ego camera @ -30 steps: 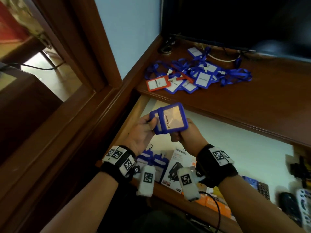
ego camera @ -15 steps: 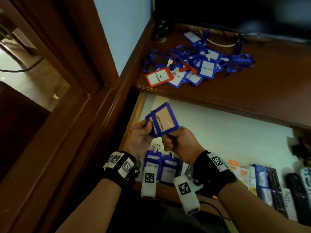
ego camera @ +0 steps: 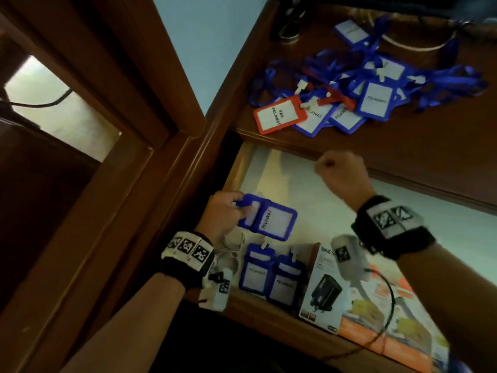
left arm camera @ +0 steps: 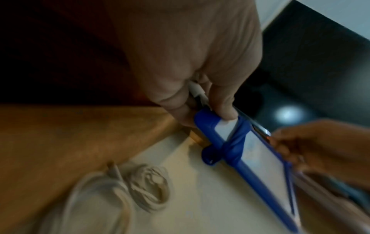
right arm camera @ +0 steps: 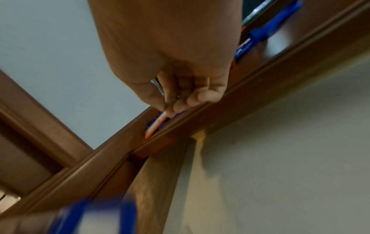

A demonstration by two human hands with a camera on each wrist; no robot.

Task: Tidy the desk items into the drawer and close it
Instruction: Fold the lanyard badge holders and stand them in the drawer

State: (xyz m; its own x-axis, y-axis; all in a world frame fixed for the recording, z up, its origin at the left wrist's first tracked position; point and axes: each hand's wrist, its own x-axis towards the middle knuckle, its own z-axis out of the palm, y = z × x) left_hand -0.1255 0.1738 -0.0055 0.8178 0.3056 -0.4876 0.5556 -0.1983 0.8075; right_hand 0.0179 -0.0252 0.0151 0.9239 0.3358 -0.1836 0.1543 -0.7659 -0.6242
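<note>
Left hand (ego camera: 224,211) alone gripped blue badge holders (ego camera: 269,219) over drawer (ego camera: 336,211); right hand (ego camera: 341,179), released, fisted empty toward desk pile.

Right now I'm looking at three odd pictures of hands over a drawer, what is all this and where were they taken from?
No machine: a person wearing three cameras. One sits on the head and looks down; one sits on each wrist, behind the black bands, looking along the fingers. The left hand has its grip on two blue badge holders over the open drawer, where two more blue badge holders and a charger box lie. The right hand, fingers curled, holds nothing by the desk edge. A heap of badges and lanyards waits on the desk.
</note>
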